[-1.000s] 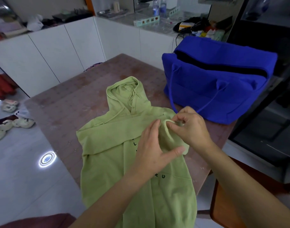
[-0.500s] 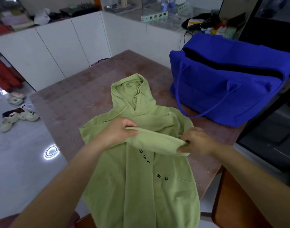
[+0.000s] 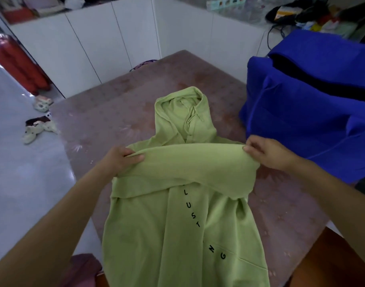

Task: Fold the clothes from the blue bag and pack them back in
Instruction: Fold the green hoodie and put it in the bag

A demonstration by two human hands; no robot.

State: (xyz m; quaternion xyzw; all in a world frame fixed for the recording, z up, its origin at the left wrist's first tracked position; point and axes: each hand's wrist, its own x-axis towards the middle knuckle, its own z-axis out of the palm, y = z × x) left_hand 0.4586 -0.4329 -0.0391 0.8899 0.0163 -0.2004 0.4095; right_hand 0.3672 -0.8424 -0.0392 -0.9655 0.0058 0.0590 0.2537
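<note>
A: The green hoodie [image 3: 177, 214] lies face up along the worktop [image 3: 107, 121], hood toward the far corner, hem hanging over the near edge. The left hand [image 3: 121, 160] and right hand [image 3: 266, 152] each pinch an end of a sleeve folded across the chest.

B: That sleeve should be laid flat and smoothed before the next fold.

A: The blue bag [image 3: 306, 112] stands open at the right edge, just beside the right hand; slippers [image 3: 35, 131] lie on the floor.

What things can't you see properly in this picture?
- Inside of the blue bag, head view: its opening is only dark.
- Green hoodie hem: cut off by the bottom edge.
- Full chest lettering: the folded sleeve, held by the left hand and right hand, covers its start.
</note>
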